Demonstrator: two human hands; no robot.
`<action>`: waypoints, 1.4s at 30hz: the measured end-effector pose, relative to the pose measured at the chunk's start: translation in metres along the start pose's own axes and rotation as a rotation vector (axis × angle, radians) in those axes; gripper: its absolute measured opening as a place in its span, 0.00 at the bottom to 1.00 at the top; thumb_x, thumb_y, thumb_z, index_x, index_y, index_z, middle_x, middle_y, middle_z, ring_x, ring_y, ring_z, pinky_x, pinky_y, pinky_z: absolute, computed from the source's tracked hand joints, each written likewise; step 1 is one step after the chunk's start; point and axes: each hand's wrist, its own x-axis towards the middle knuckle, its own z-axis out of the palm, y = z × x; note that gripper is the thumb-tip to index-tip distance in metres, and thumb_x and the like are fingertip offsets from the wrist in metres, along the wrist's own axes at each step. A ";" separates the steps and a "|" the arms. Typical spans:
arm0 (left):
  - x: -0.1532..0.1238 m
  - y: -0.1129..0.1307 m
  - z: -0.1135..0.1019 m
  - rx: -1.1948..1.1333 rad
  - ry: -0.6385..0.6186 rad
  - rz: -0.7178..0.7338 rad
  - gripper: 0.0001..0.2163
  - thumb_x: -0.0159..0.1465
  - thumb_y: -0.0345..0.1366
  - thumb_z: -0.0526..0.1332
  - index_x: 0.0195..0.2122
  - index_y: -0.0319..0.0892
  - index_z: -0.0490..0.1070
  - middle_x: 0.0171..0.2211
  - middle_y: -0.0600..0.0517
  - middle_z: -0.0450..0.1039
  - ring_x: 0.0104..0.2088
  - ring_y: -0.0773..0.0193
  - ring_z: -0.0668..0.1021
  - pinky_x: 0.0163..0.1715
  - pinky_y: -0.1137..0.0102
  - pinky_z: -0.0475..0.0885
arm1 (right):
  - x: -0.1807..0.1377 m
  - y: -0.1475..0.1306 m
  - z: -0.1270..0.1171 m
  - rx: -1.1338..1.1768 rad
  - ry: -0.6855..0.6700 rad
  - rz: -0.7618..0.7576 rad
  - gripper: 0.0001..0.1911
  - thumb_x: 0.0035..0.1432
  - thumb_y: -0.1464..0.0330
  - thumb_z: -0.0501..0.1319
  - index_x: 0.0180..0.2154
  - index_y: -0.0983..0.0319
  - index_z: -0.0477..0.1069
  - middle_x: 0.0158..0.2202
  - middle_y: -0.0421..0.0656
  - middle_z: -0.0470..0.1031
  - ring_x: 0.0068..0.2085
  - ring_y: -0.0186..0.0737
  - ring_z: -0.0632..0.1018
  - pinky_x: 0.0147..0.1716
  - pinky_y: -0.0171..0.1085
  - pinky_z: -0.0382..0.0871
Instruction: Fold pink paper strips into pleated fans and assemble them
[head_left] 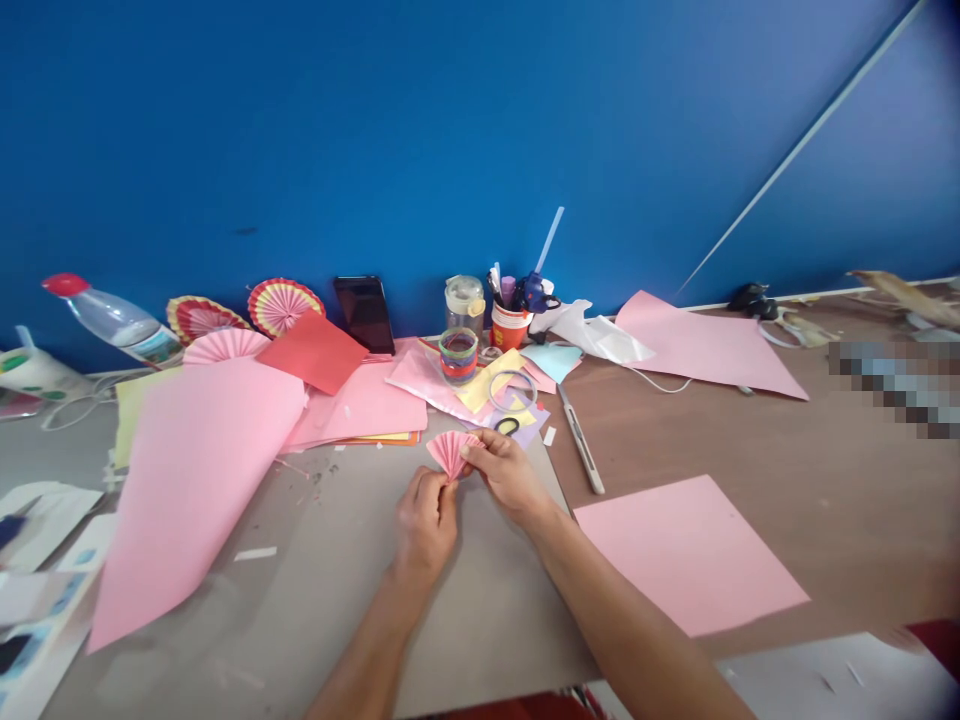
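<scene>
On the worktop (330, 610), a pink sheet (690, 555) lies unfolded, lower right; a round fan (288, 302) looks finished, left. Mid-frame, left hand (426, 520) and right hand (512, 474) pinch fingers on a small pleated fan (450, 453), seemingly folded, not fully round.

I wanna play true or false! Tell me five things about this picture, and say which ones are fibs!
1. The left hand and right hand both hold a small pink pleated fan. True.
2. The wall is yellow. False: it is blue.
3. The clear bottle has a red cap. True.
4. The box cutter is inside the red cup. False: it lies on the brown tabletop.
5. The dark phone is propped up near the wall. True.
</scene>
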 end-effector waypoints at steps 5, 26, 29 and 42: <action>0.001 0.000 -0.001 -0.005 -0.013 -0.030 0.08 0.62 0.34 0.53 0.25 0.45 0.66 0.25 0.50 0.66 0.28 0.62 0.69 0.32 0.70 0.63 | 0.002 0.003 -0.002 -0.036 -0.004 0.002 0.11 0.44 0.61 0.65 0.23 0.60 0.68 0.20 0.36 0.67 0.24 0.32 0.66 0.28 0.33 0.62; 0.018 0.012 -0.005 -0.974 0.051 -0.613 0.13 0.53 0.42 0.66 0.35 0.39 0.71 0.25 0.57 0.69 0.22 0.74 0.67 0.28 0.74 0.66 | 0.000 0.015 0.003 0.206 -0.031 -0.065 0.12 0.45 0.64 0.66 0.33 0.60 0.71 0.25 0.36 0.69 0.24 0.31 0.67 0.27 0.32 0.63; 0.020 0.011 -0.008 -1.006 0.113 -0.641 0.13 0.53 0.40 0.67 0.35 0.40 0.71 0.25 0.58 0.69 0.22 0.75 0.67 0.29 0.74 0.66 | 0.000 0.016 0.003 0.165 -0.071 -0.070 0.13 0.47 0.63 0.65 0.35 0.61 0.72 0.26 0.38 0.70 0.26 0.32 0.69 0.28 0.33 0.64; 0.022 0.005 -0.012 -0.922 0.200 -0.625 0.14 0.53 0.42 0.66 0.37 0.41 0.69 0.29 0.55 0.72 0.24 0.71 0.72 0.28 0.74 0.67 | -0.003 0.004 -0.003 -0.292 0.030 -0.226 0.21 0.50 0.62 0.62 0.46 0.61 0.71 0.43 0.45 0.73 0.44 0.42 0.73 0.44 0.41 0.67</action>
